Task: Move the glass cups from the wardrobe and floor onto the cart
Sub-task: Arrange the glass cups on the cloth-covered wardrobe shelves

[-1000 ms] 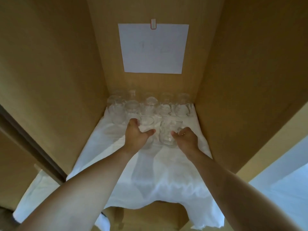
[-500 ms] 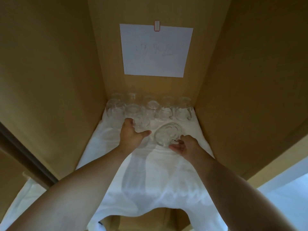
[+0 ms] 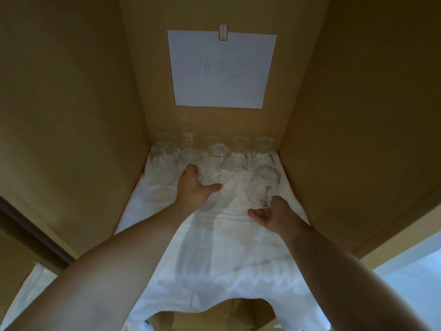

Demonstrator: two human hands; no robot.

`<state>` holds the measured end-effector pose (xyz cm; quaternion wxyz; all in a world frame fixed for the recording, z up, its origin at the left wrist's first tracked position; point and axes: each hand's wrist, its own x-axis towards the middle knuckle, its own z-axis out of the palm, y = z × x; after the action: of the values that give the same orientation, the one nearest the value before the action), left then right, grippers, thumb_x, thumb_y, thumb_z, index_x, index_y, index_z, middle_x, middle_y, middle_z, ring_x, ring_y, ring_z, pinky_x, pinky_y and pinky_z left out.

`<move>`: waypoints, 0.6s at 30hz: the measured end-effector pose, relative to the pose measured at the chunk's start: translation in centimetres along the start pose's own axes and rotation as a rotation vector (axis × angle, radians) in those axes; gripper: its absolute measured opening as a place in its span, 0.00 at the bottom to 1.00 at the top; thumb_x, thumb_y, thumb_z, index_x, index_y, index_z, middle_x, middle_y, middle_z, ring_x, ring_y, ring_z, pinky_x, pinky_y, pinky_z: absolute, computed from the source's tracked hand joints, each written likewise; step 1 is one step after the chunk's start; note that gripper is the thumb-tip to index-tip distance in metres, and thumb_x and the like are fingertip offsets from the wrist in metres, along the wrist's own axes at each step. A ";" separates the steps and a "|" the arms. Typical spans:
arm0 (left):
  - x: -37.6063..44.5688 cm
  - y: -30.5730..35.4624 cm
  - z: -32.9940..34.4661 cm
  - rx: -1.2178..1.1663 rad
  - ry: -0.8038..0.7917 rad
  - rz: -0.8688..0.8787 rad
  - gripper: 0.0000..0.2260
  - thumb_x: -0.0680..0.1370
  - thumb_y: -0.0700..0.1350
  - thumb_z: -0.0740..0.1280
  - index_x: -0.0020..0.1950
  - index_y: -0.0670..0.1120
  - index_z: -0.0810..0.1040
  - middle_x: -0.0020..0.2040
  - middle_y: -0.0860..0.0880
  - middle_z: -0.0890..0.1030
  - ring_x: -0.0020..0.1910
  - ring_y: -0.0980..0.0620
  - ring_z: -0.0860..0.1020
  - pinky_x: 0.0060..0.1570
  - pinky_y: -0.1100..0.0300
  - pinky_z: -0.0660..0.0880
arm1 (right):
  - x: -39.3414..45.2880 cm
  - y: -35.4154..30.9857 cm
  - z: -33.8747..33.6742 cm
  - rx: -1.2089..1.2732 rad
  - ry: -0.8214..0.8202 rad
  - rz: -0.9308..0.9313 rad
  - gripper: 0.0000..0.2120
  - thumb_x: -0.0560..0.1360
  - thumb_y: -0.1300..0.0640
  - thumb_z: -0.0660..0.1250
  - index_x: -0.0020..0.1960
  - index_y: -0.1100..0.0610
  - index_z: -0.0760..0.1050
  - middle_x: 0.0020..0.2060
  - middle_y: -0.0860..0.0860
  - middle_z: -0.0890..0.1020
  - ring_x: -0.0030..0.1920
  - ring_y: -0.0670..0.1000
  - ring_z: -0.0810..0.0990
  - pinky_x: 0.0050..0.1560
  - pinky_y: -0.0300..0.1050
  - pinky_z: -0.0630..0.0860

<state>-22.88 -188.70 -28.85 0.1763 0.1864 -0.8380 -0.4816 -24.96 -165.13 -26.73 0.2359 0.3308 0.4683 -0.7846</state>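
Observation:
Several clear glass cups (image 3: pixel 216 154) stand in rows at the back of a wooden wardrobe shelf, on a white cloth (image 3: pixel 222 259). My left hand (image 3: pixel 194 187) reaches in and wraps its fingers round a glass cup (image 3: pixel 210 173) in the front row, thumb stretched out to the right. My right hand (image 3: pixel 270 213) pinches the handle of another glass cup (image 3: pixel 263 185), which stands mouth-down on the right side of the shelf, apart from the rows.
The wardrobe's wooden side walls (image 3: pixel 71 115) close in on the left and right. A white paper sheet (image 3: pixel 220 68) with handwriting is clipped to the back wall. The cloth hangs over the shelf's front edge.
My right hand has carried its cup from the middle to the right and turned it from tilted towards me to upright, mouth-down. My left hand has stayed on its cup.

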 end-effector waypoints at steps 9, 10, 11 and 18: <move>0.0 0.7 1.2 -0.007 -0.073 0.012 0.34 0.61 0.56 0.84 0.57 0.48 0.69 0.56 0.48 0.76 0.53 0.48 0.77 0.48 0.57 0.73 | 1.9 -1.7 2.9 -1.035 0.367 -0.662 0.43 0.77 0.30 0.61 0.80 0.57 0.58 0.72 0.64 0.69 0.70 0.64 0.71 0.65 0.54 0.72; 0.1 0.8 1.0 0.001 -0.087 0.003 0.35 0.61 0.56 0.84 0.58 0.49 0.69 0.56 0.48 0.76 0.53 0.48 0.77 0.48 0.56 0.74 | 2.2 -2.0 3.0 -1.099 0.353 -0.646 0.47 0.74 0.29 0.64 0.81 0.55 0.54 0.74 0.64 0.66 0.71 0.65 0.69 0.66 0.55 0.72; 0.3 0.8 0.9 0.011 -0.099 -0.005 0.35 0.60 0.57 0.84 0.57 0.49 0.69 0.56 0.49 0.76 0.53 0.48 0.77 0.48 0.56 0.75 | 2.6 -2.2 3.1 -1.158 0.355 -0.649 0.49 0.73 0.29 0.67 0.82 0.54 0.51 0.76 0.64 0.62 0.73 0.65 0.67 0.66 0.55 0.71; 0.8 1.1 0.5 -0.061 -0.140 -0.050 0.34 0.59 0.54 0.86 0.54 0.51 0.69 0.50 0.55 0.75 0.46 0.54 0.76 0.43 0.62 0.72 | 4.6 -2.8 3.4 -1.051 0.227 -0.758 0.48 0.65 0.43 0.82 0.77 0.53 0.62 0.67 0.56 0.76 0.66 0.58 0.76 0.58 0.46 0.74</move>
<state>-23.98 -188.23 -28.06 0.1106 0.1676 -0.8284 -0.5228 -30.96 -167.12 -27.32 0.0223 0.0643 0.8953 -0.4402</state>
